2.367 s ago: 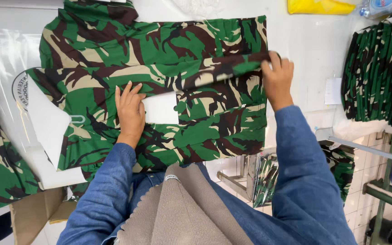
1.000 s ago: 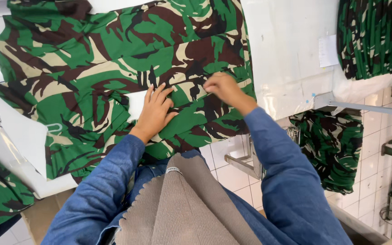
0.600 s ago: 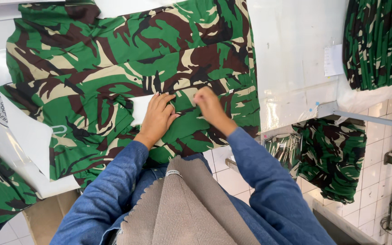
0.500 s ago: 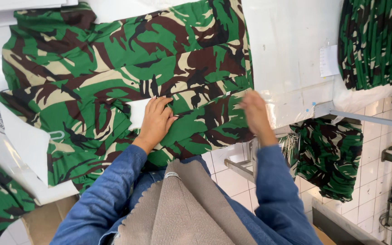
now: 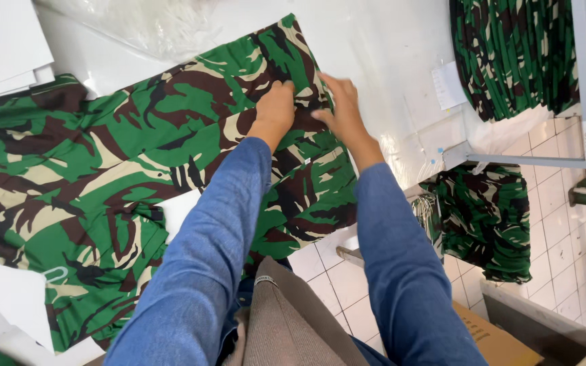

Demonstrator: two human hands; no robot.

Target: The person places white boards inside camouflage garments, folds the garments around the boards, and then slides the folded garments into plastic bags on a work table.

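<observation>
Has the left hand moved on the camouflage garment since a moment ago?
Yes. The left hand went from the white card at the garment's middle to its far edge, beside the right hand.

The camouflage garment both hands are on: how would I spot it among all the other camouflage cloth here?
Start at the white table filling the upper picture. The camouflage garment is spread flat across it, under the left hand and right hand of the blue-sleeved person. Unlike the folded camouflage stack at upper right and the piece hanging below the table edge, it lies opened out.
</observation>
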